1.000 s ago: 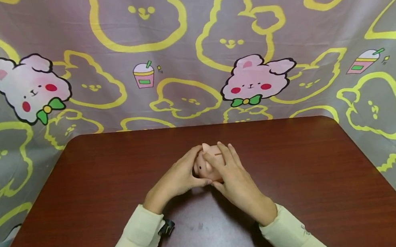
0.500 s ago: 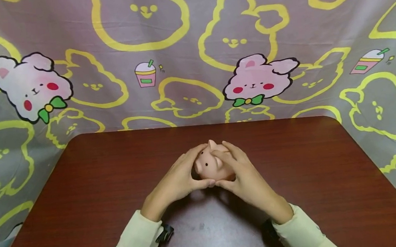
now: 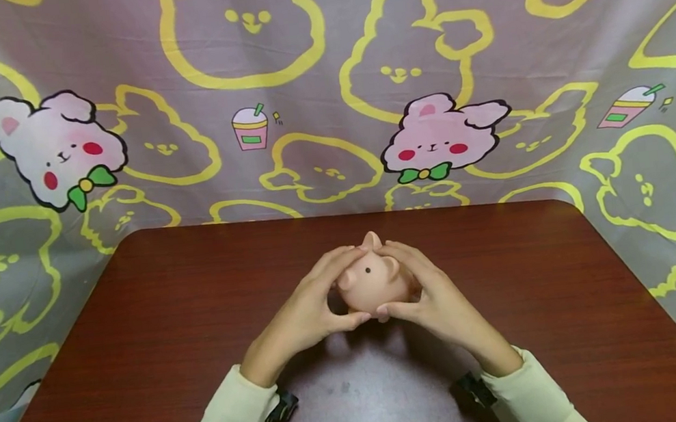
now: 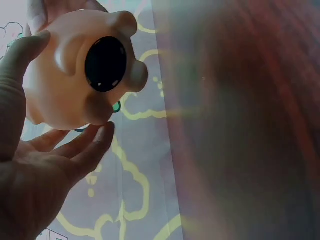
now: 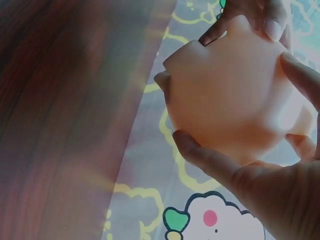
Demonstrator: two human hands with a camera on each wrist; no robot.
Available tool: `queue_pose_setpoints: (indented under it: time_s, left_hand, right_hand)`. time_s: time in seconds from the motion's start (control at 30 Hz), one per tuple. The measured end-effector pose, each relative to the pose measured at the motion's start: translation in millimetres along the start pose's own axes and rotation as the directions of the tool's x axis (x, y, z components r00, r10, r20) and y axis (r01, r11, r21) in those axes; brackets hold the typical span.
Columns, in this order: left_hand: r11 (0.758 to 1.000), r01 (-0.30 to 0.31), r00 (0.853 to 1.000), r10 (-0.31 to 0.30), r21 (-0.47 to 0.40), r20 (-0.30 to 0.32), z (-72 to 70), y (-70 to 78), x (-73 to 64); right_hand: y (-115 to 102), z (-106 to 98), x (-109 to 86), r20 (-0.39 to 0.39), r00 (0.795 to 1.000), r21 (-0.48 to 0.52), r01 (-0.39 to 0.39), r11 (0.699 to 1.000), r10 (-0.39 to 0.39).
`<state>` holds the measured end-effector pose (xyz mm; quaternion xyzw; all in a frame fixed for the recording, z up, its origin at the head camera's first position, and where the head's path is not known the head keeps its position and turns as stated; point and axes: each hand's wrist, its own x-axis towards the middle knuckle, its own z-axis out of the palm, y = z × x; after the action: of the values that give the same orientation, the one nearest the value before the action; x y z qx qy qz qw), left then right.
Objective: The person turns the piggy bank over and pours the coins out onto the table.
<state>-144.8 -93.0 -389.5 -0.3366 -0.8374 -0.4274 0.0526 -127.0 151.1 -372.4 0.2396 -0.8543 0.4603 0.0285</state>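
A pink piggy bank point(image 3: 377, 289) is held between both hands over the table, its snout toward the left and one black eye showing in the head view. My left hand point(image 3: 299, 311) grips the snout end, thumb on the near side and fingers on the far side. Around the other end curls my right hand point(image 3: 446, 299), its thumb tip close to the left thumb. In the left wrist view the underside shows a round black plug point(image 4: 106, 64) among stubby feet. The right wrist view shows the smooth pink body point(image 5: 230, 95) between the fingers of both hands.
A dark red-brown wooden table point(image 3: 170, 325) with rounded far corners lies beneath the hands. Grey cloth point(image 3: 308, 49) printed with yellow outlines and rabbit faces hangs behind it and along both sides. Black straps point(image 3: 281, 407) show at the cuffs.
The piggy bank has moved right and turned, with its top slot now out of sight. My right hand has shifted right with it; the left hand has barely moved.
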Motion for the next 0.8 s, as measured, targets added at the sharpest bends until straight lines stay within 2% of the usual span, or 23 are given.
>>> queue_pose_setpoints:
  time_s: [0.13, 0.3, 0.47, 0.67, 0.8]
  left_hand:
    - [1.0, -0.016, 0.999, 0.017, 0.011, -0.03, 1.6, 0.6, -1.8]
    - [1.0, 0.019, 0.998, -0.018, 0.014, -0.061, 1.4, 3.0, -2.0]
    - [0.998, 0.059, 0.993, -0.057, 0.019, -0.101, 1.0, 6.6, -2.5]
    - [0.995, 0.097, 0.986, -0.092, 0.025, -0.141, 1.0, 13.6, -2.3]
    - [0.99, 0.142, 0.978, -0.138, 0.017, -0.155, 0.0, 19.5, -3.0]
  right_hand:
    - [0.1, 1.5, -0.8, 0.006, 1.0, 0.012, 0.018, 1.0, -0.018]
    - [-2.7, 5.9, -1.2, -0.036, 0.994, -0.05, 0.104, 0.993, -0.106]
    - [-5.0, 12.0, -1.2, -0.035, 0.976, -0.118, 0.208, 0.971, -0.213]
    - [-5.4, 16.2, -3.7, -0.008, 0.96, -0.21, 0.271, 0.94, -0.278]
    - [-5.9, 19.6, -3.2, -0.03, 0.947, -0.256, 0.302, 0.918, -0.32]
